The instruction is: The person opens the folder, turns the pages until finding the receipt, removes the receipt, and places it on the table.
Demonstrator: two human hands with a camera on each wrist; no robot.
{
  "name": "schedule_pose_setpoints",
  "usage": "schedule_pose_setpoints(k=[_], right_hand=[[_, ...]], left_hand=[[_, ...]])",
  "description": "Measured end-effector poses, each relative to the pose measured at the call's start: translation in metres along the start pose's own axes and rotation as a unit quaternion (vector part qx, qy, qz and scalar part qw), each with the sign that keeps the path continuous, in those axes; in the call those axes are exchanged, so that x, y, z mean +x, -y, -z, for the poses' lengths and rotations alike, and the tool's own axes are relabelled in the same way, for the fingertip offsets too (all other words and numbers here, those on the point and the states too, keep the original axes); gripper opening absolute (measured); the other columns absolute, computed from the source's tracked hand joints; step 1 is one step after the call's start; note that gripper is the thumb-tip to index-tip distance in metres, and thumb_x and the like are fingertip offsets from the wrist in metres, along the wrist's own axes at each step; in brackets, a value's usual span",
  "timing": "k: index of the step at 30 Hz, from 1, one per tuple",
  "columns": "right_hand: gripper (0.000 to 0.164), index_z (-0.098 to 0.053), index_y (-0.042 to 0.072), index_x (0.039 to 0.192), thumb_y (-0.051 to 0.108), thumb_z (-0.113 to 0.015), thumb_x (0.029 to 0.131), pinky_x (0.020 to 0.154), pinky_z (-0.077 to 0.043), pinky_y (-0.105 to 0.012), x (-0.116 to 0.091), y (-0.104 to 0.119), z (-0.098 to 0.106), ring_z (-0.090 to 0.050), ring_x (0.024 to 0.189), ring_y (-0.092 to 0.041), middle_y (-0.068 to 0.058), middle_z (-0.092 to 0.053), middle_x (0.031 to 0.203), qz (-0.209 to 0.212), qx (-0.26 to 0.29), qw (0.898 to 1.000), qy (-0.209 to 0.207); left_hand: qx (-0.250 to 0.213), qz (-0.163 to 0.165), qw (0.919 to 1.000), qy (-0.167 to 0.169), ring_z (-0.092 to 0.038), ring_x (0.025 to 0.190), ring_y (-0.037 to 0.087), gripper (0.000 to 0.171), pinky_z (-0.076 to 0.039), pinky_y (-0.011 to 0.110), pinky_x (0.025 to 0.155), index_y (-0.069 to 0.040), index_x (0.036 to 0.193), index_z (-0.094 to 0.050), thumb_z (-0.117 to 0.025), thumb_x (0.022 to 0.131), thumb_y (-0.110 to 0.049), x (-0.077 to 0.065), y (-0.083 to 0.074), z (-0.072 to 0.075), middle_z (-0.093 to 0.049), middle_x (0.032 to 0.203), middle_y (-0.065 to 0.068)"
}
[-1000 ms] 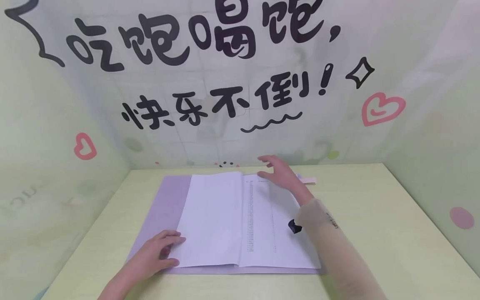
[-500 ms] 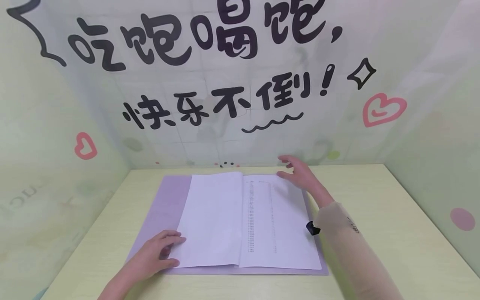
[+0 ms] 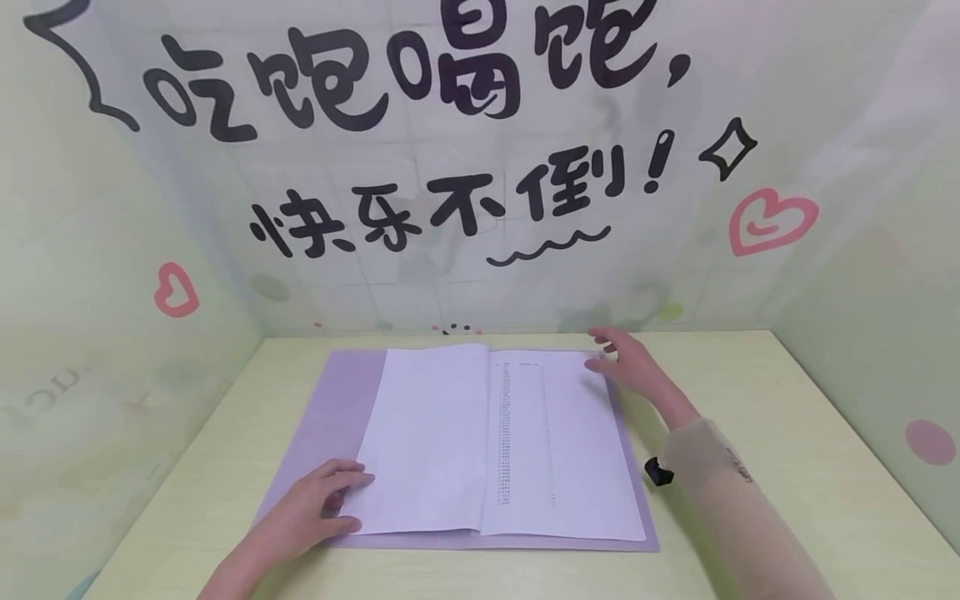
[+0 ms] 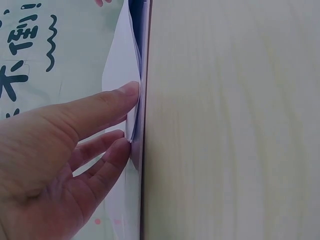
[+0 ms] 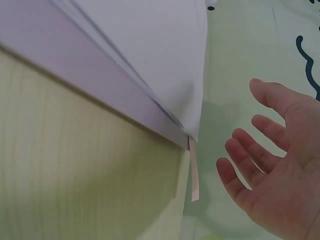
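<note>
A booklet with a pale purple cover point(image 3: 341, 392) lies spread on the table. Its left page point(image 3: 427, 433) is blank and its right page point(image 3: 588, 467) carries columns of small print. My left hand point(image 3: 307, 510) rests at the near left corner of the blank page; in the left wrist view the thumb and fingertips of that hand point(image 4: 65, 145) touch the page edges point(image 4: 122, 55). Over the far right corner of the printed page is my right hand point(image 3: 633, 364). The right wrist view shows this hand point(image 5: 280, 170) holding nothing, fingers loosely bent, apart from the pages point(image 5: 155, 45).
A narrow pinkish strip point(image 5: 195, 175) sticks out at the booklet's corner. The light wooden table point(image 3: 757, 433) meets a back wall point(image 3: 420, 292) with black lettering just behind the booklet, and side walls stand left and right. A small black object point(image 3: 658, 472) sits at the right sleeve.
My right hand has moved to the right across the top of the printed page, out to its far corner, uncovering more print. My left hand stays where it was.
</note>
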State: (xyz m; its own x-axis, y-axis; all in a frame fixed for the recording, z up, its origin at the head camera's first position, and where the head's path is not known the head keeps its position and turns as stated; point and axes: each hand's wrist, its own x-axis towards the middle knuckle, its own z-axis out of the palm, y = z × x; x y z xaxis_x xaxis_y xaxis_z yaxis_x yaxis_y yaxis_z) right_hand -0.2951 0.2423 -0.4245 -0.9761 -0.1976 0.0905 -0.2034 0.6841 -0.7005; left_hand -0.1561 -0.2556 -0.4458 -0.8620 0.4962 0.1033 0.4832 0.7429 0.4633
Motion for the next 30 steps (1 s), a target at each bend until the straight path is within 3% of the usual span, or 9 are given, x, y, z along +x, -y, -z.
schedule_pose_setpoints(k=[11, 19, 30], right_hand=[[0.061, -0.041, 0.001, 0.146, 0.020, -0.066, 0.094, 0.104, -0.044, -0.059, -0.008, -0.015, 0.002, -0.049, 0.126, -0.045, -0.028, -0.049, 0.140, -0.020, -0.026, 0.999, 0.028], [0.063, -0.045, -0.003, 0.142, 0.018, -0.072, 0.089, 0.103, -0.043, -0.060, -0.012, -0.027, -0.002, -0.053, 0.119, -0.044, -0.028, -0.056, 0.129, 0.026, -0.058, 0.997, 0.046], [0.073, -0.045, 0.000, 0.144, 0.027, -0.077, 0.085, 0.106, -0.036, -0.064, -0.018, -0.038, 0.006, -0.045, 0.124, -0.045, -0.028, -0.049, 0.136, 0.043, -0.067, 0.991, 0.104]], left_hand=[[-0.006, -0.003, 1.0000, -0.006, -0.058, 0.092, 0.004, 0.052, -0.054, 0.025, 0.082, -0.011, 0.123, -0.067, -0.083, 0.076, -0.024, -0.001, 0.001, 0.001, -0.060, 0.128, 0.011], [0.004, -0.005, 0.9999, -0.010, -0.061, 0.096, 0.009, 0.052, -0.055, 0.028, 0.086, -0.010, 0.123, -0.067, -0.082, 0.075, -0.023, 0.000, 0.000, 0.000, -0.061, 0.127, 0.011], [-0.004, -0.004, 1.0000, -0.007, -0.061, 0.098, 0.010, 0.052, -0.055, 0.028, 0.086, -0.011, 0.123, -0.067, -0.082, 0.076, -0.024, 0.000, 0.001, -0.001, -0.061, 0.127, 0.011]])
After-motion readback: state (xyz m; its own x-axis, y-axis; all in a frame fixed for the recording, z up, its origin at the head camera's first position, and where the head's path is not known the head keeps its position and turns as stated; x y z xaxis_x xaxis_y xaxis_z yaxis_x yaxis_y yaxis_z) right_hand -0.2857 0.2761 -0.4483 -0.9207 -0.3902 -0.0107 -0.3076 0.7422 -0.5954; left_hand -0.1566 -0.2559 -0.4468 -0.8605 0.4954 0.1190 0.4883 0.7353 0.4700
